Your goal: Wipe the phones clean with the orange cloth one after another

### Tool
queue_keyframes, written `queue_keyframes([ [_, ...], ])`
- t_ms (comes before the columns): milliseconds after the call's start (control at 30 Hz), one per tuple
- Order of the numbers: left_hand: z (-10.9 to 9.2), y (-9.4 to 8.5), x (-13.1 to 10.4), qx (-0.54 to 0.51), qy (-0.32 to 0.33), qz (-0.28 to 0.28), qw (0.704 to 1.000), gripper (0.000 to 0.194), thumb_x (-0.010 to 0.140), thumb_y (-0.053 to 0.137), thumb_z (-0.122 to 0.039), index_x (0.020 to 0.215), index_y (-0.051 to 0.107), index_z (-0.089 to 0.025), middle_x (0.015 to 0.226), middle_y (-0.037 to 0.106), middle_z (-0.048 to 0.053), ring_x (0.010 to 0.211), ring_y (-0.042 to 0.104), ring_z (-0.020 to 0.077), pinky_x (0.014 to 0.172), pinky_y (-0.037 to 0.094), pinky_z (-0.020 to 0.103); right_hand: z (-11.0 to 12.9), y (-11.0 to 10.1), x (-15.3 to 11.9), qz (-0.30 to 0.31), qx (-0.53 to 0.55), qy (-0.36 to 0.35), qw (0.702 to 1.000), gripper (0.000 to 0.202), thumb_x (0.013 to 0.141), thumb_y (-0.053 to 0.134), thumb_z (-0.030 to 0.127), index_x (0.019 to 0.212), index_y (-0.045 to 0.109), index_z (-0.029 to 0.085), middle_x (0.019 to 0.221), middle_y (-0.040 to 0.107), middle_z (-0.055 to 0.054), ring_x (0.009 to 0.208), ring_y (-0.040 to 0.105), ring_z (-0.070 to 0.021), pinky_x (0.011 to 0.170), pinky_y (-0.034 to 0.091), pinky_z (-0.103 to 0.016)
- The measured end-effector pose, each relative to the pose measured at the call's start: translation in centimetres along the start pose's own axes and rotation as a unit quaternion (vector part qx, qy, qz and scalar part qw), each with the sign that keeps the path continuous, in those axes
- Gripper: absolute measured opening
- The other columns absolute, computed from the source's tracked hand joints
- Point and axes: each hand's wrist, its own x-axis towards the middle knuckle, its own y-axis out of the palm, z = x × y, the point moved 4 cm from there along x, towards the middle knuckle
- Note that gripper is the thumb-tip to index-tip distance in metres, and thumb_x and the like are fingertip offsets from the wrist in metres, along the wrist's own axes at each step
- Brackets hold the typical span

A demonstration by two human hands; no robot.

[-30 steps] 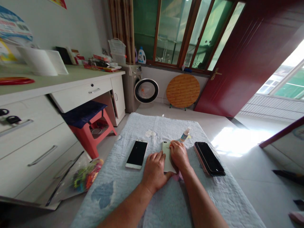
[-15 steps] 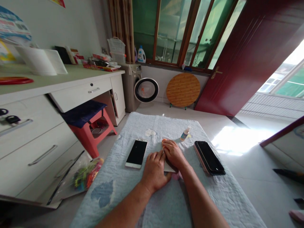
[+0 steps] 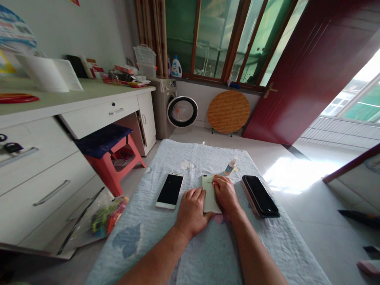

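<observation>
left fingers [image 3: 193, 194] hold pale phone [image 3: 209, 200] by edge; right fingers [image 3: 221, 181] grip orange item [image 3: 214, 183] atop

Bottle [image 3: 230, 166] stands behind the middle phone [image 3: 209, 198]

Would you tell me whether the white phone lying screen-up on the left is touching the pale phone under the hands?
Apart: the head view shows a strip of light blue cloth between the white phone and the pale phone.

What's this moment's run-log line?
left hand: at left edge of face-down smartphone | right hand: on its right side | spray bottle: just beyond
</observation>
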Motion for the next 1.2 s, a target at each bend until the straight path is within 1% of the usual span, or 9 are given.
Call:
queue_keyframes([
  [167,0.3,0.3,0.0,0.001,-0.001,-0.003,1.0,0.067,0.074,0.07,-0.054,0.129,0.053,-0.02,0.136,0.054,0.012,0.122,0.049,0.0333,0.106,0.035,0.048,2.1,-0.9,-0.1,0.048,0.042,-0.073,0.995,0.023,0.078,0.055,0.012,0.085,0.075,0.021,0.099,0.073,-0.005,0.099,0.063,-0.0186,0.094,0.045,-0.033],
  [300,0.4,0.3,-0.1,-0.012,0.01,-0.015,1.0,0.068,0.076,0.069,-0.054,0.132,0.05,-0.021,0.134,0.056,0.011,0.12,0.051,0.0325,0.105,0.036,0.047,3.5,-1.2,-0.3,0.104,0.096,-0.101,0.985,0.025,0.077,0.055,0.01,0.083,0.074,0.023,0.092,0.075,-0.002,0.095,0.066,-0.0166,0.093,0.045,-0.031],
  [367,0.4,0.2,-0.1,-0.016,0.012,-0.022,1.0,0.068,0.076,0.068,-0.056,0.131,0.05,-0.02,0.132,0.057,0.012,0.119,0.051,0.0326,0.104,0.037,0.047,3.7,-1.1,-0.4,0.115,0.105,-0.106,0.982,0.025,0.078,0.054,0.01,0.085,0.074,0.023,0.094,0.074,-0.001,0.096,0.065,-0.0169,0.094,0.044,-0.031],
  [467,0.3,0.1,0.0,-0.014,0.002,-0.018,1.0,0.067,0.074,0.07,-0.057,0.127,0.053,-0.019,0.129,0.058,0.012,0.118,0.051,0.033,0.103,0.038,0.047,3.3,-0.7,-0.5,0.096,0.06,-0.089,0.99,0.024,0.082,0.054,0.015,0.094,0.073,0.024,0.106,0.072,-0.002,0.104,0.06,-0.0196,0.096,0.041,-0.035],
  [600,0.0,-0.3,0.1,-0.008,-0.006,-0.007,1.0,0.062,0.074,0.072,-0.051,0.123,0.056,-0.018,0.125,0.06,0.011,0.115,0.052,0.0314,0.103,0.039,0.045,2.1,-0.1,-0.3,0.052,-0.022,-0.038,0.998,0.025,0.089,0.052,0.025,0.106,0.07,0.026,0.121,0.066,-0.002,0.11,0.054,-0.0225,0.097,0.037,-0.038],
  [733,0.2,-0.3,0.1,-0.006,-0.008,0.002,1.0,0.061,0.074,0.072,-0.048,0.125,0.055,-0.018,0.13,0.058,0.011,0.118,0.051,0.0305,0.105,0.038,0.044,0.8,0.4,0.3,0.03,-0.06,0.012,0.998,0.027,0.093,0.048,0.03,0.109,0.067,0.022,0.123,0.065,-0.005,0.109,0.053,-0.0232,0.095,0.037,-0.037],
  [867,0.7,-0.1,0.2,-0.011,-0.004,0.015,1.0,0.062,0.073,0.073,-0.046,0.126,0.056,-0.019,0.134,0.056,0.01,0.12,0.05,0.0306,0.106,0.037,0.044,0.3,0.9,1.1,0.033,-0.066,0.038,0.997,0.028,0.093,0.046,0.027,0.112,0.066,0.022,0.122,0.065,-0.006,0.112,0.05,-0.0245,0.097,0.034,-0.038],
  [1033,0.8,-0.1,0.3,-0.022,-0.004,0.033,0.999,0.062,0.075,0.072,-0.045,0.128,0.054,-0.018,0.136,0.055,0.009,0.121,0.048,0.0297,0.106,0.036,0.043,1.6,1.5,1.3,0.083,-0.04,-0.023,0.995,0.035,0.096,0.039,0.026,0.122,0.061,0.023,0.132,0.06,-0.004,0.121,0.045,-0.0224,0.102,0.029,-0.039],
  [1200,0.4,-0.4,0.3,-0.034,0.0,0.042,0.999,0.066,0.076,0.071,-0.044,0.134,0.048,-0.021,0.135,0.055,0.007,0.119,0.048,0.0293,0.106,0.035,0.043,3.0,2.0,0.9,0.132,-0.044,-0.078,0.987,0.038,0.097,0.036,0.025,0.128,0.057,0.025,0.141,0.052,-0.003,0.133,0.036,-0.021,0.107,0.025,-0.039],
])
